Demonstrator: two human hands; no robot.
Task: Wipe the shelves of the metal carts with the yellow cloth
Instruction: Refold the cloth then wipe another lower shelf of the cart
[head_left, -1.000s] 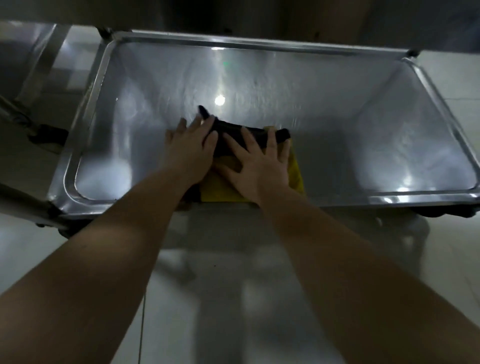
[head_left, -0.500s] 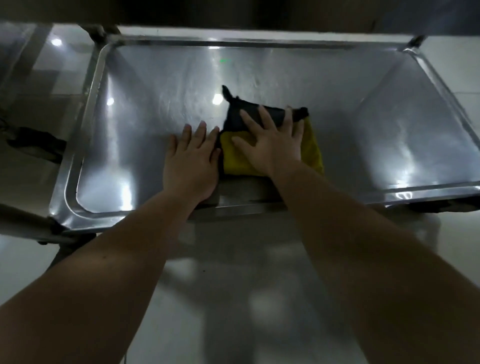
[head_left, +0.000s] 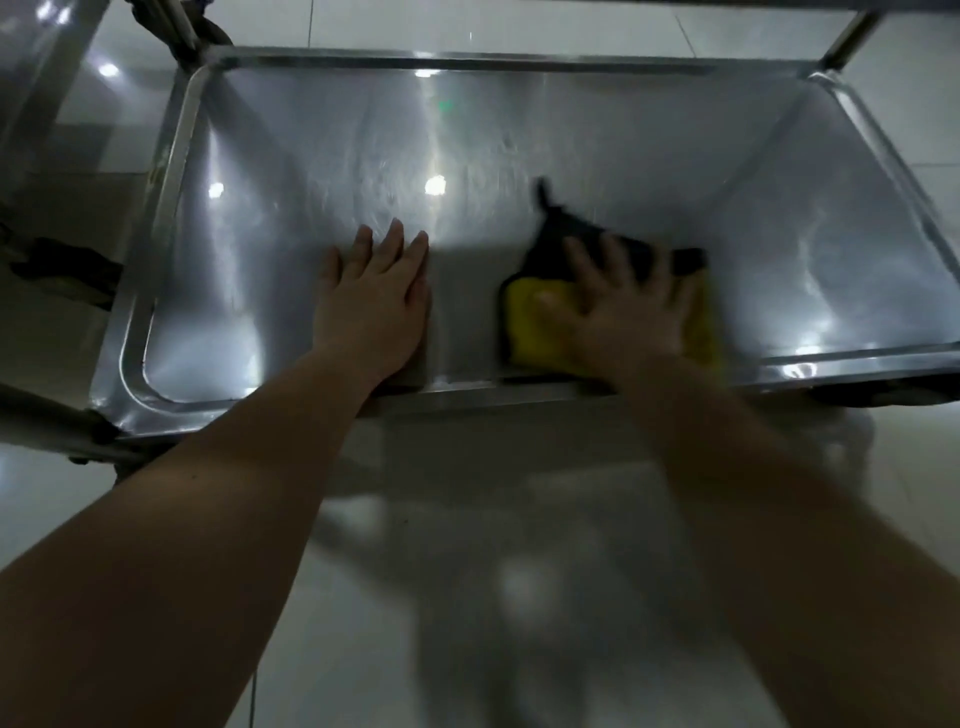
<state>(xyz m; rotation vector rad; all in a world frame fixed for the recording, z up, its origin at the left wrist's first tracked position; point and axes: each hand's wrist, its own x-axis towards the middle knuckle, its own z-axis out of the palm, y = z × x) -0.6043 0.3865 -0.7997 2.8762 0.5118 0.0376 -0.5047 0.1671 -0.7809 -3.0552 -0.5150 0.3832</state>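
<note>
Head view of a metal cart shelf (head_left: 571, 135) on a tiled floor (head_left: 467, 597). Left hand (head_left: 371, 306) lies flat on bare steel near the front rim, fingers straight and together, holding nothing. Right hand (head_left: 631, 306), fingers spread, presses flat on the yellow cloth (head_left: 535, 322), which has a dark far edge and lies right of centre, blurred.
</note>
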